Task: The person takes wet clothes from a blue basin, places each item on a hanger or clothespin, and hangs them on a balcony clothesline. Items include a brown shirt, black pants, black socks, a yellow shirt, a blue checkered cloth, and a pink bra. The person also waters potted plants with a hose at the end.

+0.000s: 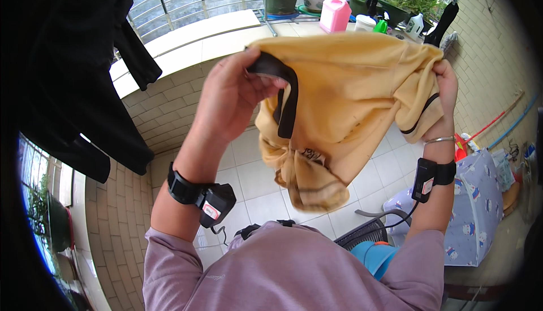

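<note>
A yellow polo shirt point(350, 84) with dark trim hangs stretched between my two raised hands. My left hand point(237, 87) is closed on its dark collar point(283, 84), with the thumb on top and the fingers curled beneath. On the other side, my right hand point(447, 84) grips the shirt near a sleeve point(421, 113) edged with a black stripe; its fingers are partly hidden by the cloth. The lower part of the shirt sags in a bunched, slightly blurred fold, with some dark print partly showing in the creases.
Dark clothes point(73, 73) hang at the left. Potted plants point(280, 0), a pink jug point(335, 14) and several bottles stand on the ledge ahead. A patterned lavender fabric bag point(475, 209), a blue bucket point(376, 257) and a dark basket point(362, 234) are low on the right.
</note>
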The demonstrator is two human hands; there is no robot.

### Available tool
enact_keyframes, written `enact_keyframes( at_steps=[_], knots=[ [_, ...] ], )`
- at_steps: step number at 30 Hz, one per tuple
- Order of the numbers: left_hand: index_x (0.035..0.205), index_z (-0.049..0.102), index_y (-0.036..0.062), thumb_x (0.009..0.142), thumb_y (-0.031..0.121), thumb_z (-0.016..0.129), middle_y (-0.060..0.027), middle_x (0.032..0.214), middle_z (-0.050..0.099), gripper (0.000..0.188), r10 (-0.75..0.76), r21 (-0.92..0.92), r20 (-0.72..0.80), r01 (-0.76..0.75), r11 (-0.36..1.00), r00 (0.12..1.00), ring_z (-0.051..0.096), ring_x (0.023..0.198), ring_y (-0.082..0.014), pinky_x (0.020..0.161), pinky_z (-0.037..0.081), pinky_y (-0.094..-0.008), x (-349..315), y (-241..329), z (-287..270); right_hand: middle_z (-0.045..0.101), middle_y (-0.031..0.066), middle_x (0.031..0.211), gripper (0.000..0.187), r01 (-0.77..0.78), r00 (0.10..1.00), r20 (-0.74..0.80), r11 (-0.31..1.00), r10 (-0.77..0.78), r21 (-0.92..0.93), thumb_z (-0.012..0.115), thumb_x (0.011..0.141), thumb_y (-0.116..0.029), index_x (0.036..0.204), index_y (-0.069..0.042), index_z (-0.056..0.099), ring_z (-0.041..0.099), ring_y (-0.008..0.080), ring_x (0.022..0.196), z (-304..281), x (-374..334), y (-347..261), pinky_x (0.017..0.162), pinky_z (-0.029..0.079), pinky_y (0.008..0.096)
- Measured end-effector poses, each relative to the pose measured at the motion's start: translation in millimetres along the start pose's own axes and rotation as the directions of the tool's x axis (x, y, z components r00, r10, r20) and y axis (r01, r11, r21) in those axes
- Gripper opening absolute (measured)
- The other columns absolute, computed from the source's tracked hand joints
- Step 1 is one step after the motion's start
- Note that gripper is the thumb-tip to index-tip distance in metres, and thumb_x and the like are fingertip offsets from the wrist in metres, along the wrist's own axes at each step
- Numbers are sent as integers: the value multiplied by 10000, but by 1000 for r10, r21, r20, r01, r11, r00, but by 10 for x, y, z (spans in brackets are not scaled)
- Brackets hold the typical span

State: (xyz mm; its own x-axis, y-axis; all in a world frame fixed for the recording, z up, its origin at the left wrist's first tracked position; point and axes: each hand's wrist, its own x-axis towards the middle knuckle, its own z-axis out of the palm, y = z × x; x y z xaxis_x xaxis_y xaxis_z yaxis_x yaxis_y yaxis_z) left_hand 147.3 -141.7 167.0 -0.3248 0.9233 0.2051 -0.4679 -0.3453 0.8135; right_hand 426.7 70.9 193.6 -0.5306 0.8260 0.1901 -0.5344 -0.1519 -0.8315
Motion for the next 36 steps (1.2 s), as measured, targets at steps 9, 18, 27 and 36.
enact_keyframes(
  at_steps=[9,18,27,36],
  knots=[
    [1019,589,-7,960,206,479,-122,887,677,247,139,95,238,-165,982,961,673,782,-226,763,529,-303,3,241,557,609,38,919,336,169,952,219,232,213,-958,575,851,-193,1150,-43,560,571,120,799,167,-294,532,706,469,244],
    [898,614,28,926,248,583,-41,778,649,224,105,529,137,-163,833,985,623,645,-90,614,481,-196,114,-27,577,634,76,967,337,368,890,457,610,-10,-702,582,891,-181,1176,-9,530,609,178,847,1012,-427,814,793,475,261],
    [821,530,-5,916,294,596,-12,697,540,320,305,750,8,-207,629,952,483,654,-78,587,436,-254,134,-145,-335,643,36,856,166,-59,937,330,984,112,-166,494,900,-95,939,24,603,592,89,729,1528,19,1217,669,485,234],
    [1025,473,23,753,69,657,-155,894,526,332,479,970,196,-241,34,856,572,764,-326,661,483,-407,-169,-574,-1129,634,28,852,127,-42,971,224,981,85,-189,519,895,-98,915,-3,600,584,78,735,2206,90,1476,678,476,224]
  ],
)
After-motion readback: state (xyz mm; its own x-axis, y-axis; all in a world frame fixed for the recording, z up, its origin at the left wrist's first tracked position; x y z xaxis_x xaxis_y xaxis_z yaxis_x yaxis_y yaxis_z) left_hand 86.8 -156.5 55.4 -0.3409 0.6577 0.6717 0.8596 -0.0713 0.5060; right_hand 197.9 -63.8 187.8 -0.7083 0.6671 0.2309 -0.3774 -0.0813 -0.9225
